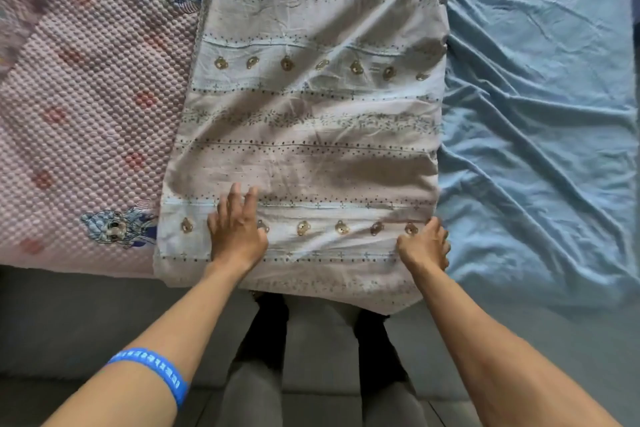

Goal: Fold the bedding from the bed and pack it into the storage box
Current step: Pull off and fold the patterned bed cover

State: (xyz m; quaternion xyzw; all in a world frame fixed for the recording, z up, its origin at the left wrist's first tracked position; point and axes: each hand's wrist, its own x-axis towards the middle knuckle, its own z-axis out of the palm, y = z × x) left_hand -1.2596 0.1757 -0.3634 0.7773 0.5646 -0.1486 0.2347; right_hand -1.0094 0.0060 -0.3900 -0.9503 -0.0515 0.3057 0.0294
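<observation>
A pale patterned sheet [311, 114] with rows of small bear motifs lies in a long folded strip down the middle of the bed, its near end hanging over the bed's edge. My left hand [235, 229] rests flat on it near the front, fingers straight and spread. My right hand [424, 246] is at the strip's right edge, fingers curled around the fabric there. The storage box is not in view.
A pink bubble-textured blanket [86, 107] with cartoon prints covers the bed's left side. A wrinkled light blue sheet [540, 114] covers the right side. Grey floor [69, 322] and my legs are below the bed's edge.
</observation>
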